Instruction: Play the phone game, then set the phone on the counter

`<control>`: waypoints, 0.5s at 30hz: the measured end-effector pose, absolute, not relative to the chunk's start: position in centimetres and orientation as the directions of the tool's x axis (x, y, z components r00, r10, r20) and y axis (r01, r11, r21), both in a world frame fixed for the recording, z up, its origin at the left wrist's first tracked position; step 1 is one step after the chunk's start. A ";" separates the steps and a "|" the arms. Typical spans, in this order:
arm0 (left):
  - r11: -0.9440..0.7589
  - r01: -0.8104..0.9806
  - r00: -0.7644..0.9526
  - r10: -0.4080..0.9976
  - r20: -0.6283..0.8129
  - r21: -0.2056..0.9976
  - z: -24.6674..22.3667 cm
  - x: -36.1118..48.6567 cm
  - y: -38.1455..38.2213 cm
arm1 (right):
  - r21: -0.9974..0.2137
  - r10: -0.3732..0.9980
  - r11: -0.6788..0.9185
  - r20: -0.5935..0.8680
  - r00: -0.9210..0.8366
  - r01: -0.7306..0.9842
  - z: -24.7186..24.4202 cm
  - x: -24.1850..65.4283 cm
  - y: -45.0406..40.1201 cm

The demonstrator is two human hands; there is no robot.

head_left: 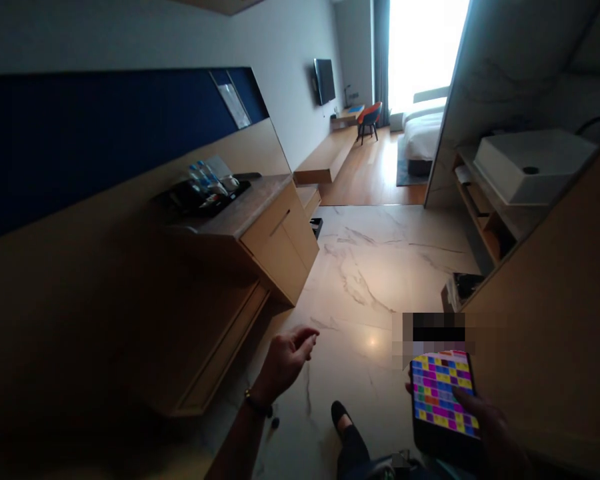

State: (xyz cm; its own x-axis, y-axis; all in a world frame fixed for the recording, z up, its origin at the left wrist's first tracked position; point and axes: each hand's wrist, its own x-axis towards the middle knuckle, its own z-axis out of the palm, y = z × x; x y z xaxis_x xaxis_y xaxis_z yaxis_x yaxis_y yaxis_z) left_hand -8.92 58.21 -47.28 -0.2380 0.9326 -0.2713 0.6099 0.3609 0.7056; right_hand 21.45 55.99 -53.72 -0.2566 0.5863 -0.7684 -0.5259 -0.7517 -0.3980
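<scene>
Dark rectangular phone with a bright multicoloured tile screen (443, 400), near right, clasped in the right hand (485, 427). Left hand (285, 360), loosely open and empty, hangs over the pale marble floor (380, 267). Likely risk: the one-handed grip slackens and the phone drops onto the hard floor.

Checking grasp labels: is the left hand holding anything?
No, the left hand hangs bare over the pale marble floor with curled fingers, while the right hand holds the black phone with a coloured-block screen.

Glossy marble floor (380, 267); matt wood cabinet (280, 247); glossy phone (443, 400) screen; smooth white sink (530, 167).
</scene>
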 end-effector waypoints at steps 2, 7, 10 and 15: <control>0.348 0.599 -0.210 0.937 -0.278 0.721 -48.1 -10.8 58.5 | -0.455 0.613 -0.745 -0.755 -0.232 -0.488 -53.2 18.5 56.7; 0.315 0.578 -0.163 0.948 -0.272 0.752 -48.8 -16.3 58.3 | -0.473 0.617 -0.764 -0.735 -0.281 -0.439 -51.6 10.4 58.1; 0.319 0.537 -0.154 0.947 -0.281 0.781 -48.8 -18.9 57.5 | -0.489 0.598 -0.796 -0.728 -0.336 -0.357 -51.0 6.0 59.0; 0.410 0.332 -0.158 0.912 -0.379 0.849 -48.7 -21.9 56.6 | -0.558 0.585 -0.804 -0.680 -0.441 -0.205 -50.6 0.0 61.1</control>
